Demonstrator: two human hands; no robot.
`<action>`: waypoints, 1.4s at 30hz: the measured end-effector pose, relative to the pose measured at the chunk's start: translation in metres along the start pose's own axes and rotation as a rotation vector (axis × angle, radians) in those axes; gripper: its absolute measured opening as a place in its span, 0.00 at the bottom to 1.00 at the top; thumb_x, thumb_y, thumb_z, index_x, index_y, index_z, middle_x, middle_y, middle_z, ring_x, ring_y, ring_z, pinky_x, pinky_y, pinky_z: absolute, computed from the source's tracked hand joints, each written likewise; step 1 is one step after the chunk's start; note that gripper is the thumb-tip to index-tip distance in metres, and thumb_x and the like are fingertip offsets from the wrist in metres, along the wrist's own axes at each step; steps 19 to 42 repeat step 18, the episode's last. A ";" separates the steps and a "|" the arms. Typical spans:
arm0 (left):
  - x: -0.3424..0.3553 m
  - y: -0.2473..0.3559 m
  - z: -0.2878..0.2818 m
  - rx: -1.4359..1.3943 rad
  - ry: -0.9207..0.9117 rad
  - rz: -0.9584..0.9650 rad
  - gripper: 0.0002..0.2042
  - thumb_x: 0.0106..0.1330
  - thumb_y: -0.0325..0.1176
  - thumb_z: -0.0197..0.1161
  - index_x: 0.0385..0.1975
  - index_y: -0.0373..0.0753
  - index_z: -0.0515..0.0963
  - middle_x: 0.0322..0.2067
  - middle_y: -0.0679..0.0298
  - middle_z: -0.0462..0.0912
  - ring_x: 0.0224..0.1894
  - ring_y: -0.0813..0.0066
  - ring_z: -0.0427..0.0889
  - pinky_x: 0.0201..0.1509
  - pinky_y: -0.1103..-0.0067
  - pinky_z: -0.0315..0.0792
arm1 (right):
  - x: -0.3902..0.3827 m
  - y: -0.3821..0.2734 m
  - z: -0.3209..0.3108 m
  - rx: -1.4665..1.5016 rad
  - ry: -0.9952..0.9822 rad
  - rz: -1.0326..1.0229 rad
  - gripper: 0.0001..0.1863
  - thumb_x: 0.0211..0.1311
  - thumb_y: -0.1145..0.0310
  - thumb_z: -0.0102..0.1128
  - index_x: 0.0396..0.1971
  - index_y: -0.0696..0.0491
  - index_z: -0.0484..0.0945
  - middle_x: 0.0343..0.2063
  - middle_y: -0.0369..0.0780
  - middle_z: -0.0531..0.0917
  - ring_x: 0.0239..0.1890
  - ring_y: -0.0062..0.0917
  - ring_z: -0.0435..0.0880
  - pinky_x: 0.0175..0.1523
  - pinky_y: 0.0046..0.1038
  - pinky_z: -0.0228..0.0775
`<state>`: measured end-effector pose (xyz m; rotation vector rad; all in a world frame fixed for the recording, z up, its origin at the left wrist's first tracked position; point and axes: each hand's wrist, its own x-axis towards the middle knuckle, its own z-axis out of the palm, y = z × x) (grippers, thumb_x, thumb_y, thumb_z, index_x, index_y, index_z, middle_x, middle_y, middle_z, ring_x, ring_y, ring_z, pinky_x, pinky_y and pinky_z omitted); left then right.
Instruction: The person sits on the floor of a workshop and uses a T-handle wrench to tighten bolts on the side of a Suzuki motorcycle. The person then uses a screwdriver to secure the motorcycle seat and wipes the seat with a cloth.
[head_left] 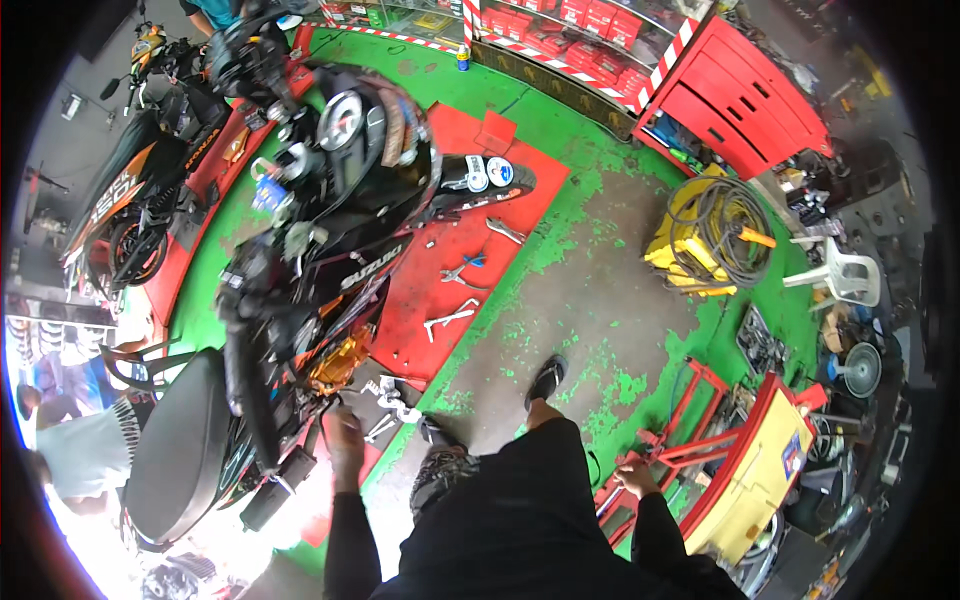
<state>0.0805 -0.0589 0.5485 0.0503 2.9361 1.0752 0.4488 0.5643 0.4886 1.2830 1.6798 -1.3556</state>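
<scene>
A black motorcycle [345, 235] with a gold engine cover stands on my left, on a red platform [410, 300]. Right beside its lower side is my left hand [345, 432], next to a thin dark lever-like part; its fingers are too small and partly hidden to read. My right hand [634, 478] hovers over a red metal frame [690, 450] at my right, fingers loosely bent and apart, with no object visible in it. Pliers [458, 276], a bent silver wrench-like tool [448, 320] and another silver hand tool [506, 231] lie on the platform.
A second motorcycle [150, 190] stands at the far left. Ahead on the right is a yellow machine [705, 235] with coiled cable, then a white plastic chair [835, 275]. A red tool cabinet [740, 95] adjoins a glass display case [570, 45]. A yellow-and-red cabinet [755, 470] is near my right arm.
</scene>
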 end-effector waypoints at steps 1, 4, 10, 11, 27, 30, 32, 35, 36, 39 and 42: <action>-0.012 0.001 0.039 -0.157 -0.151 -0.198 0.07 0.73 0.27 0.62 0.47 0.39 0.80 0.45 0.54 0.84 0.39 0.61 0.86 0.39 0.68 0.81 | 0.021 -0.008 -0.019 -0.016 0.018 -0.029 0.13 0.68 0.66 0.63 0.43 0.61 0.87 0.34 0.43 0.91 0.35 0.27 0.91 0.39 0.29 0.84; 0.007 0.079 0.126 -0.002 -0.420 -0.182 0.08 0.67 0.35 0.72 0.40 0.40 0.84 0.33 0.57 0.88 0.36 0.63 0.89 0.40 0.69 0.82 | 0.062 -0.061 -0.063 0.119 0.069 -0.115 0.08 0.68 0.73 0.60 0.40 0.57 0.86 0.27 0.38 0.88 0.27 0.22 0.85 0.33 0.26 0.77; 0.167 0.147 0.352 0.085 -0.786 0.029 0.14 0.68 0.45 0.67 0.37 0.39 0.82 0.34 0.50 0.86 0.41 0.45 0.86 0.45 0.57 0.79 | 0.096 -0.106 -0.113 0.181 0.203 -0.239 0.10 0.77 0.69 0.59 0.49 0.58 0.81 0.41 0.40 0.88 0.42 0.24 0.88 0.45 0.27 0.81; 0.205 0.156 0.399 0.156 -0.835 -0.032 0.14 0.67 0.44 0.68 0.39 0.39 0.81 0.35 0.50 0.86 0.42 0.46 0.86 0.45 0.57 0.79 | 0.097 -0.112 -0.117 0.207 0.203 -0.213 0.11 0.77 0.67 0.59 0.50 0.58 0.81 0.41 0.40 0.88 0.43 0.24 0.88 0.46 0.28 0.81; 0.422 0.080 0.619 0.460 -0.511 -0.231 0.20 0.68 0.49 0.64 0.52 0.42 0.79 0.53 0.48 0.84 0.54 0.44 0.84 0.55 0.52 0.79 | 0.047 0.030 -0.088 -0.013 0.180 0.144 0.19 0.73 0.61 0.64 0.55 0.59 0.81 0.46 0.47 0.87 0.49 0.33 0.87 0.56 0.34 0.80; 0.422 0.080 0.619 0.460 -0.511 -0.231 0.20 0.68 0.49 0.64 0.52 0.42 0.79 0.53 0.48 0.84 0.54 0.44 0.84 0.55 0.52 0.79 | 0.047 0.030 -0.088 -0.013 0.180 0.144 0.19 0.73 0.61 0.64 0.55 0.59 0.81 0.46 0.47 0.87 0.49 0.33 0.87 0.56 0.34 0.80; 0.422 0.080 0.619 0.460 -0.511 -0.231 0.20 0.68 0.49 0.64 0.52 0.42 0.79 0.53 0.48 0.84 0.54 0.44 0.84 0.55 0.52 0.79 | 0.047 0.030 -0.088 -0.013 0.180 0.144 0.19 0.73 0.61 0.64 0.55 0.59 0.81 0.46 0.47 0.87 0.49 0.33 0.87 0.56 0.34 0.80; 0.422 0.080 0.619 0.460 -0.511 -0.231 0.20 0.68 0.49 0.64 0.52 0.42 0.79 0.53 0.48 0.84 0.54 0.44 0.84 0.55 0.52 0.79 | 0.047 0.030 -0.088 -0.013 0.180 0.144 0.19 0.73 0.61 0.64 0.55 0.59 0.81 0.46 0.47 0.87 0.49 0.33 0.87 0.56 0.34 0.80; 0.422 0.080 0.619 0.460 -0.511 -0.231 0.20 0.68 0.49 0.64 0.52 0.42 0.79 0.53 0.48 0.84 0.54 0.44 0.84 0.55 0.52 0.79 | 0.047 0.030 -0.088 -0.013 0.180 0.144 0.19 0.73 0.61 0.64 0.55 0.59 0.81 0.46 0.47 0.87 0.49 0.33 0.87 0.56 0.34 0.80; 0.422 0.080 0.619 0.460 -0.511 -0.231 0.20 0.68 0.49 0.64 0.52 0.42 0.79 0.53 0.48 0.84 0.54 0.44 0.84 0.55 0.52 0.79 | 0.047 0.030 -0.088 -0.013 0.180 0.144 0.19 0.73 0.61 0.64 0.55 0.59 0.81 0.46 0.47 0.87 0.49 0.33 0.87 0.56 0.34 0.80; 0.422 0.080 0.619 0.460 -0.511 -0.231 0.20 0.68 0.49 0.64 0.52 0.42 0.79 0.53 0.48 0.84 0.54 0.44 0.84 0.55 0.52 0.79 | 0.047 0.030 -0.088 -0.013 0.180 0.144 0.19 0.73 0.61 0.64 0.55 0.59 0.81 0.46 0.47 0.87 0.49 0.33 0.87 0.56 0.34 0.80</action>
